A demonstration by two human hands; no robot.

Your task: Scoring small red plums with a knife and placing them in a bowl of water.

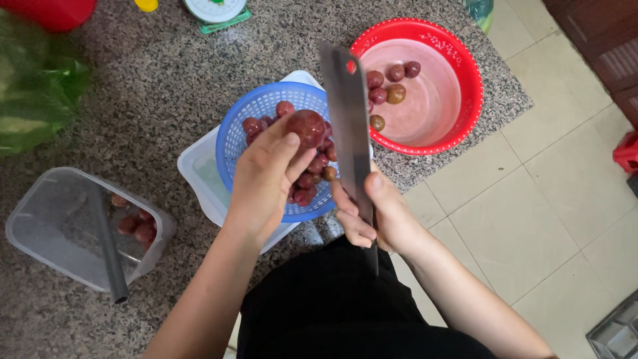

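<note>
Left hand (262, 183) pinched a dark red fruit (306, 127) over the blue basket (234, 143); right hand (375, 216) gripped a cleaver (347, 113), apparently blade up.

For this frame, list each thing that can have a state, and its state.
Left hand: holding a round dark-red fruit.
Right hand: gripping a steel cleaver, blade up.
Blue plastic colander: holds fruit.
Red plastic basin: few fruits inside.
Clear plastic tub: open, a few fruits.

Blue basket (234, 143), red bowl (465, 113), maroon fruit (306, 127)

glossy fruit (306, 127), metal cleaver (347, 119), speckled granite counter (153, 86)
</note>
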